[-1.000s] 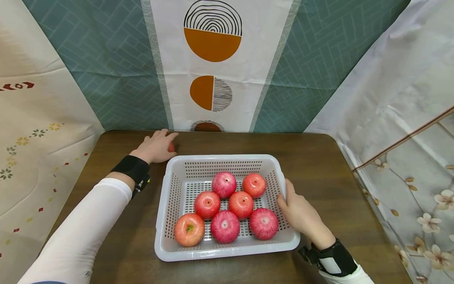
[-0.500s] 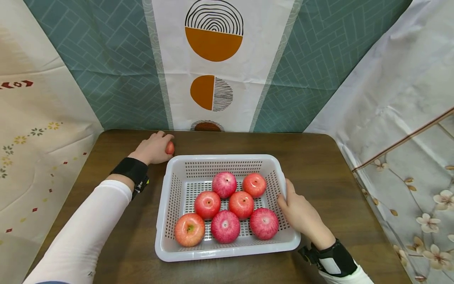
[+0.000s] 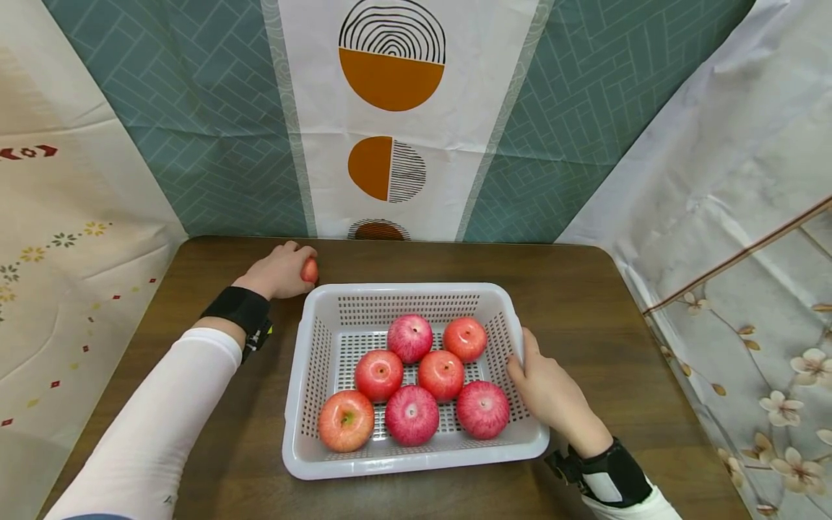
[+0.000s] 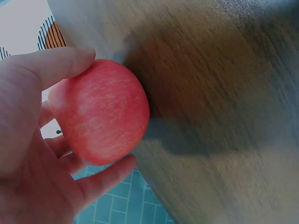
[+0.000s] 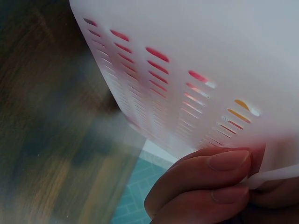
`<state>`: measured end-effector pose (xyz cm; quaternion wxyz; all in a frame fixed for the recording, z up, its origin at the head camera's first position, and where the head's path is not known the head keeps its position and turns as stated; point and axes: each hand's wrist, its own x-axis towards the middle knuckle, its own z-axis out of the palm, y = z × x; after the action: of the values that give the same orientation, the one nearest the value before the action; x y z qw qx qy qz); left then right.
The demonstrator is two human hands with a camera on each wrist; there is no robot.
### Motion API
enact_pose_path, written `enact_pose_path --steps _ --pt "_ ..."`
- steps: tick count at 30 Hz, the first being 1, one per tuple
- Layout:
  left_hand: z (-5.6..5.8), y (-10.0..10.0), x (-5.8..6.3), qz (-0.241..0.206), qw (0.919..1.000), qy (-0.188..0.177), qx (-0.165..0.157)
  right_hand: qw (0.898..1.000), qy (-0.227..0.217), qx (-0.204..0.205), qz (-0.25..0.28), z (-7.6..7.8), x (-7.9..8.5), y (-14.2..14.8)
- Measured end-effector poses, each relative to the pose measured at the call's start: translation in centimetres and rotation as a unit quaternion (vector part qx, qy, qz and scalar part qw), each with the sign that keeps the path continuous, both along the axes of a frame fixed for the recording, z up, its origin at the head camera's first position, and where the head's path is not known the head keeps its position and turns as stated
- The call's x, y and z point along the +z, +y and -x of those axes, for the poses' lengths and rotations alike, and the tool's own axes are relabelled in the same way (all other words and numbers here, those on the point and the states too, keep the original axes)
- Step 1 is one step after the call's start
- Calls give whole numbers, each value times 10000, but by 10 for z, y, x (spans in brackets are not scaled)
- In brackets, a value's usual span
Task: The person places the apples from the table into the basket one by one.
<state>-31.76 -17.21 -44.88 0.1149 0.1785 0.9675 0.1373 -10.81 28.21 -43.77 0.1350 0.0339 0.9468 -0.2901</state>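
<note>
At the table's back left, my left hand (image 3: 276, 273) holds a red apple (image 4: 105, 112) just beyond the basket's back left corner. The left wrist view shows the thumb along one side of it and fingers curled behind and below. My right hand (image 3: 552, 390) grips the right rim of a white plastic basket (image 3: 390, 468); in the right wrist view the curled fingers (image 5: 205, 170) press under that rim against the slotted wall. Several apples lie inside the basket, among them an orange-red apple (image 3: 347, 420) at front left and a dark pink apple (image 3: 483, 409) at front right.
The basket stands on a brown wooden table (image 3: 611, 310). A green and white patterned cloth (image 3: 390, 166) hangs along the table's back edge. Pale flowered cloths flank the left and right sides.
My left hand's fingers have drawn in around the apple, and hand and apple have shifted slightly left. The right hand and basket look the same.
</note>
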Motion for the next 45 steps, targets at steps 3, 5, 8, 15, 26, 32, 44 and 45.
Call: enact_pose_path --steps 3,5,8,15,26,32,44,45 --pt "-2 1 4 -64 10000 -39 31 9999 17 -15 -105 0 1 0" --pt "-2 2 6 -97 9999 -47 19 9998 26 -42 -193 -1 2 0" --pt "-2 1 8 -137 9999 -1 -30 9996 35 -89 -277 -2 3 -1" --pt "-3 0 6 -74 9999 -68 -64 9997 30 -67 -246 -6 2 -3" --pt "2 -2 4 -104 9999 -3 -51 9997 106 -62 -210 -6 4 -2" --pt "0 -7 1 -168 9998 20 -47 9998 15 -53 -168 -4 3 -4" --pt "1 -5 -4 -391 9973 563 272 9998 19 -102 -188 -2 0 -3" --pt "1 -5 -4 -403 9964 666 348 9998 18 -108 -176 -2 0 -3"
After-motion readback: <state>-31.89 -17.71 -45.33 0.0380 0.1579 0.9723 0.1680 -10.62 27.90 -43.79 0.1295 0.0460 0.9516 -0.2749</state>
